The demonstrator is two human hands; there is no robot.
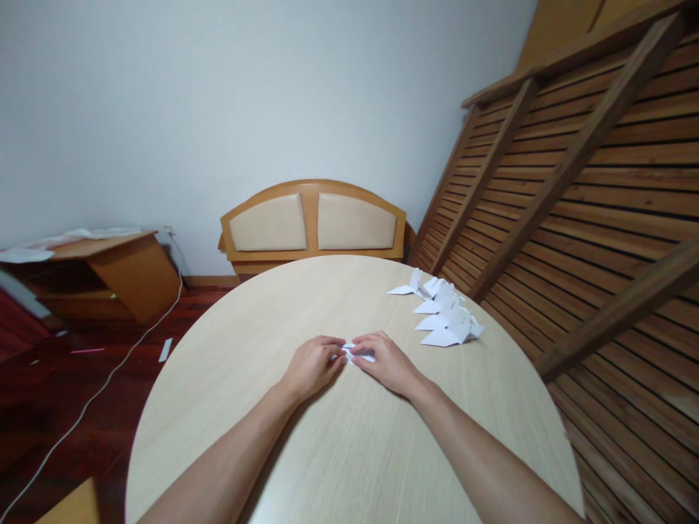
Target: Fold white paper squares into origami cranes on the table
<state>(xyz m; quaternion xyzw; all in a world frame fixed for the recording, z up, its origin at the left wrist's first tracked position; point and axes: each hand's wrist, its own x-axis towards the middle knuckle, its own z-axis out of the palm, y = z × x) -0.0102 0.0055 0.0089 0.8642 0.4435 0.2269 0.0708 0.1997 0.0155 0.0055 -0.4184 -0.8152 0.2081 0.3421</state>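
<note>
A small piece of folded white paper (pixel 349 355) lies at the middle of the round table (pixel 262 313), between my two hands. My left hand (pixel 318 365) grips its left side with the fingertips. On the other side my right hand (pixel 385 362) pinches the paper between thumb and fingers. Much of the paper is hidden under the fingers, so its exact shape cannot be made out. Several folded white paper figures (pixel 443 320) with pointed ends stand in a row at the table's right edge.
A slatted wooden frame (pixel 573 196) leans along the right side. Behind the table stands a padded headboard (pixel 357 222). To the left, a wooden desk (pixel 128 273) bears white sheets, and a white cable (pixel 117 367) runs over the dark red floor.
</note>
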